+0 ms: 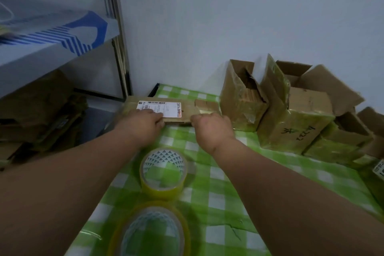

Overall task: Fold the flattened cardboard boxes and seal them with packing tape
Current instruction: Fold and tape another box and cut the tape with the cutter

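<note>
A flattened cardboard box (187, 110) with a white shipping label lies at the far left of the green checked table (218, 183). My left hand (143, 120) rests on its left part, over the label's corner. My right hand (209, 129) grips the near right edge of the same box, fingers curled under out of sight. Two rolls of yellowish packing tape stand between my forearms: one (163, 172) in the middle, another (151, 233) at the near edge.
Several folded, taped brown boxes (291, 114) are stacked against the white wall at the right. A metal shelf frame (119, 33) stands at the left, with flattened cardboard (39, 110) piled beneath it and a white and blue carton (52, 41) above.
</note>
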The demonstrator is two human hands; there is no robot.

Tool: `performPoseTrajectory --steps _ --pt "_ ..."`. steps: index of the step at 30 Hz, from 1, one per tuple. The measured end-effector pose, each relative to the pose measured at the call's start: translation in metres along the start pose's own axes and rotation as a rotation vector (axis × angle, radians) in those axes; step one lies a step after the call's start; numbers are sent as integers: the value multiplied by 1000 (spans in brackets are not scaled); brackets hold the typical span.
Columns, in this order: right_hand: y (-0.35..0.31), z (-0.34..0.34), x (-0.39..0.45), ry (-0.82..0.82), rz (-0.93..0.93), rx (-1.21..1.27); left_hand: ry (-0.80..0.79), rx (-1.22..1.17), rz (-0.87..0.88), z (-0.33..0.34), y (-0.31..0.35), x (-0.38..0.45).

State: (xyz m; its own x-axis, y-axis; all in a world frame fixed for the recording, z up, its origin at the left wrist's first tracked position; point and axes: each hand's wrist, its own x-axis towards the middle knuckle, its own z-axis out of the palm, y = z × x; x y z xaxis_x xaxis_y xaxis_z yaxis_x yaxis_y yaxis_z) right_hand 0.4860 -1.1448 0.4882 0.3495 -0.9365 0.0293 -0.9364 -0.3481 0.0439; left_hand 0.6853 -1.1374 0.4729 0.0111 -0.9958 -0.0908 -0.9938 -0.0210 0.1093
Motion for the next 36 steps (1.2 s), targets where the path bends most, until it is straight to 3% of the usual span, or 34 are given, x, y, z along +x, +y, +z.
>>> performPoseTrajectory --steps 4,8,14,17,19,23,28,30,33,36 --pt "-6 -8 -2 149 20 73 194 112 40 -16 0 -10" --pt "-9 -27 -13 283 16 106 233 66 43 -44 6 -25" --pt "-1 -75 -49 416 -3 245 476 146 95 -94 17 -67" --pt "17 -96 -81 508 110 341 544 125 113 -119 26 -94" --pt "29 -104 -103 509 220 518 558 76 131 -129 33 -113" --pt "48 -109 -144 442 331 1133 558 -113 168 -138 50 -146" --pt "62 -105 -199 504 348 1250 542 -276 218 -136 79 -189" --pt "67 -106 -222 544 377 1277 555 -232 221 -131 88 -200" --pt "75 -103 -254 578 407 1331 651 -203 117 -120 94 -211" --pt "81 -98 -281 634 432 1447 674 -496 -17 -107 100 -220"
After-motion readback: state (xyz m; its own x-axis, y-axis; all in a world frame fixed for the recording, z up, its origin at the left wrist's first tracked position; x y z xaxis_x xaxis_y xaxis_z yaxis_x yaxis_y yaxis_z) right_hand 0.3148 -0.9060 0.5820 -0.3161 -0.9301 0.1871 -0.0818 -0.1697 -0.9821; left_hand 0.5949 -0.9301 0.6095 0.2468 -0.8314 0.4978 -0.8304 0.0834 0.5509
